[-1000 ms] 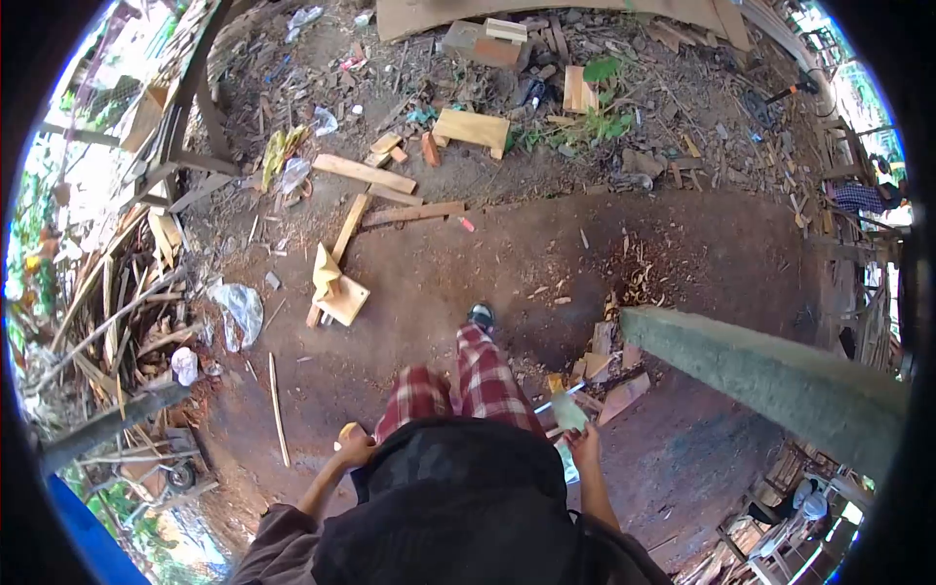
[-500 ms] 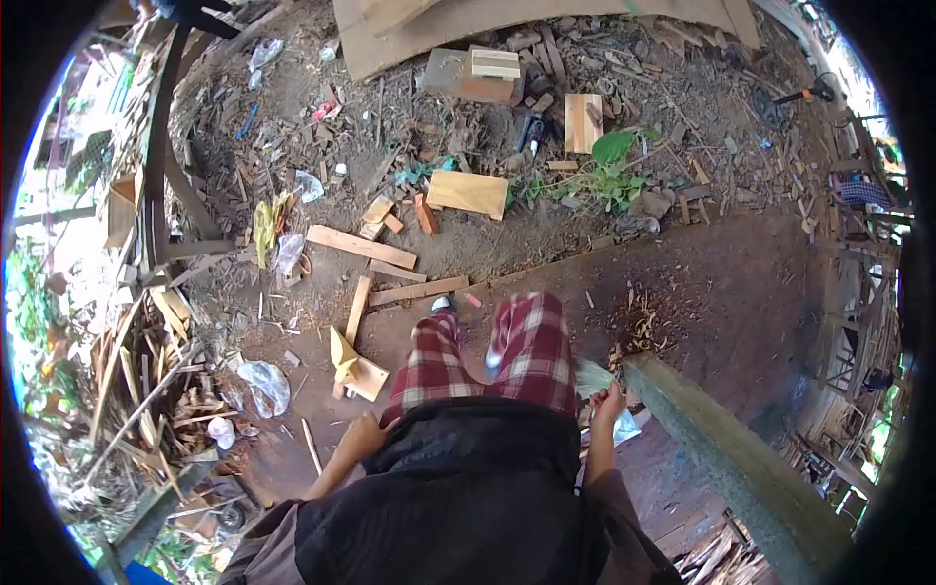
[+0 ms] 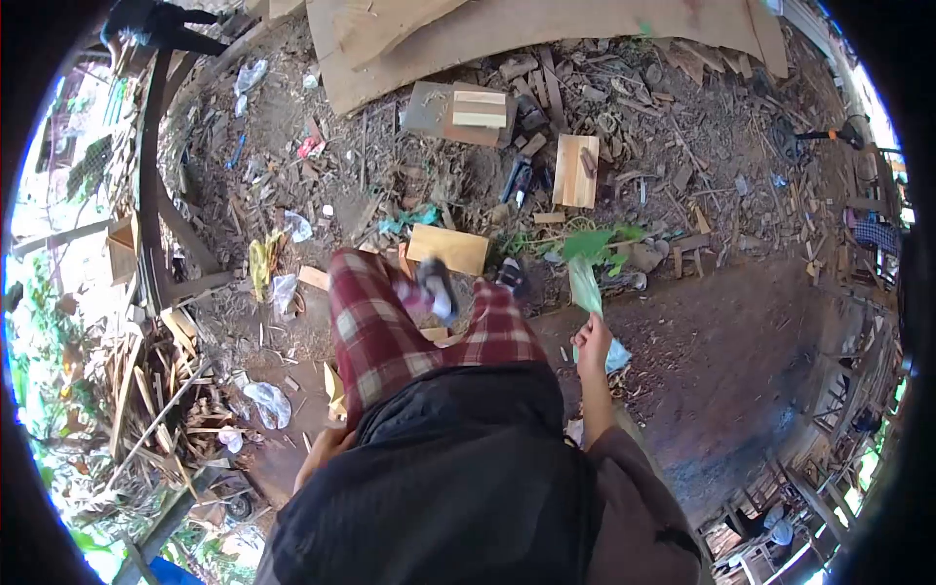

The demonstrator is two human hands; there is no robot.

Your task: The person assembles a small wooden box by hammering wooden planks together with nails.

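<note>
My right hand (image 3: 592, 343) is held out in front at the right, its fingers closed on a thin, pale green plastic sheet (image 3: 585, 288) that stretches forward past a leafy plant (image 3: 590, 244). Beside that hand shows a light blue, plastic-like piece (image 3: 616, 356); whether it is part of the same sheet I cannot make out. My left hand (image 3: 325, 450) hangs low beside the plaid trousers (image 3: 380, 312), close to the dark top, its fingers mostly hidden. Near my feet lies a yellowish wooden board (image 3: 448, 250), with one shoe (image 3: 439, 292) blurred by motion.
Wood scraps and litter cover the ground ahead. A striped board (image 3: 575, 171) and a small block (image 3: 480, 109) on a slab lie farther off, before large plywood sheets (image 3: 546, 34). Split wood (image 3: 136, 380) is heaped at left. Another person (image 3: 161, 29) stands at top left.
I have stepped forward, so the boards are nearer my feet. My right hand has moved up and forward with the green sheet; the left hand has shifted lower and to the left.
</note>
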